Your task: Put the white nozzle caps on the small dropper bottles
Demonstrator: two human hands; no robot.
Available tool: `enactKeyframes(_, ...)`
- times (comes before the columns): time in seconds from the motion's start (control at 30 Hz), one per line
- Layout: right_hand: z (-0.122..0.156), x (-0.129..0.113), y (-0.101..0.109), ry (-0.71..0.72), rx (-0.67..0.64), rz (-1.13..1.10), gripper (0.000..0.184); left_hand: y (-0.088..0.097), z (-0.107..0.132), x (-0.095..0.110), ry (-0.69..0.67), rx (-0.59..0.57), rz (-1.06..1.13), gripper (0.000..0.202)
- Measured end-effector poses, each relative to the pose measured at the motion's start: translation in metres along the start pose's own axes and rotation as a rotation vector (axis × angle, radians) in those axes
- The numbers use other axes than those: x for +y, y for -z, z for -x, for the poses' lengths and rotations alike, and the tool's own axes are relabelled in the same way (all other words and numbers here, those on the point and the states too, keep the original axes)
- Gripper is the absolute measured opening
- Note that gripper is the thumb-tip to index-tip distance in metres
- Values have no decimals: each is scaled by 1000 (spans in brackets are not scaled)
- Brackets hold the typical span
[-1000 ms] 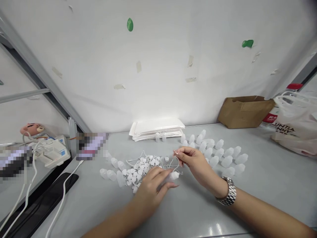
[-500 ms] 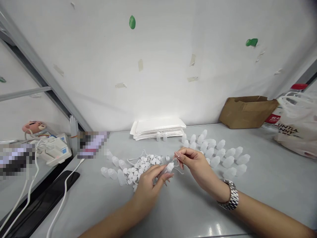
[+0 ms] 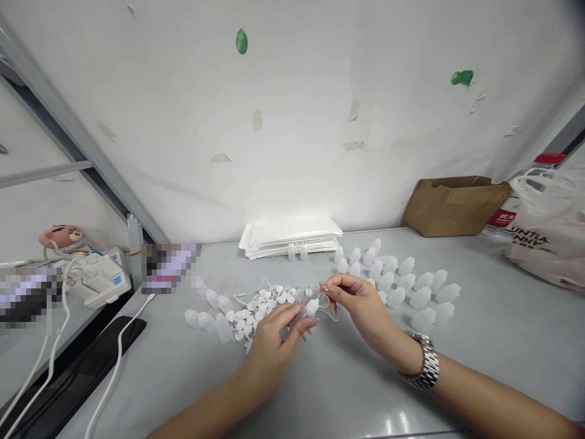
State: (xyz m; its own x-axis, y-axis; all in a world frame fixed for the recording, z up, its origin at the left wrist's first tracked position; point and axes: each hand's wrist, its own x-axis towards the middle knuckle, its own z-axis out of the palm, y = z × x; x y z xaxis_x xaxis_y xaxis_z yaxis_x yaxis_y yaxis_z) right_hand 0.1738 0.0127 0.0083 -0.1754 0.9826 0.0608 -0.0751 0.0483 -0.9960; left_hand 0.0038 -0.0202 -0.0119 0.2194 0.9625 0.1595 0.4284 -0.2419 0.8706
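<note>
My left hand (image 3: 274, 341) pinches a small translucent dropper bottle (image 3: 309, 311) just above the grey table (image 3: 493, 341). My right hand (image 3: 361, 302), with a metal watch on its wrist, pinches a tiny white cap piece at the bottle's tip. A heap of small white caps (image 3: 260, 306) lies just left of my hands. A few bare bottles (image 3: 208, 314) lie left of that heap. Several capped bottles (image 3: 402, 286) lie in rows to the right of my right hand.
A stack of white sheets (image 3: 292, 235) lies against the back wall, with two small bottles standing before it. A brown cardboard box (image 3: 452, 204) and a white plastic bag (image 3: 546, 231) sit at the right. Cables, a charger and a black pad (image 3: 73, 372) occupy the left edge.
My left hand lifted the bottle from near the table up towards my right hand. The two hands now meet at the bottle's tip.
</note>
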Motion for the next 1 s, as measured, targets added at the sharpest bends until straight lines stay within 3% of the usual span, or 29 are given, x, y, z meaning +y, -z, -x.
enactKeyframes(0.3, 3, -3, -1, 12, 8, 31, 25, 0, 1, 2, 17, 8, -44, 21)
enactKeyframes(1.0, 10, 8, -7, 201, 42, 264, 23, -3, 1, -2, 45, -6, 12, 22)
